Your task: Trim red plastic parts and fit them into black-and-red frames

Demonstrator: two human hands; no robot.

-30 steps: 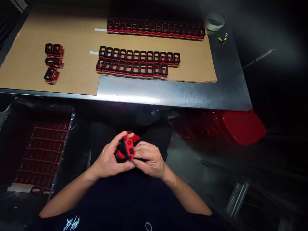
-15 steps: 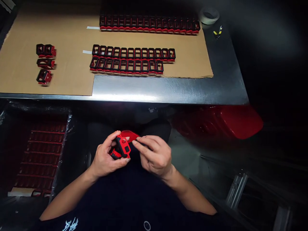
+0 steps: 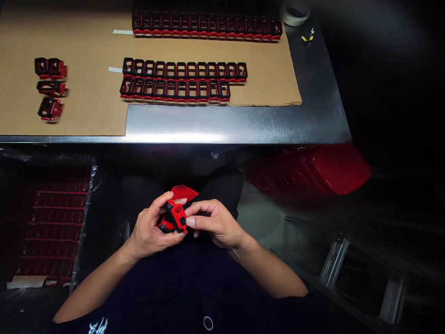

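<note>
My left hand is closed around a red-and-black plastic frame, thumb and fingers gripping its opposite ends. A round hole and a small black square show on its red face. Thumb and forefinger of my right hand are pinched together at the frame's right edge, beside the black square. Whether a small piece sits between those fingertips is hidden. Behind the frame, a flat red surface shows above my lap.
Rows of similar frames stand on cardboard over a metal table. A few more stand at left. Tape and a yellow-handled tool lie top right. A lined box of frames is lower left; a red stool-like object is right.
My right hand has come down from the frame's upper right to its right edge, and its fingertips now meet there. My left hand still holds the frame. The whole view has shifted slightly.
</note>
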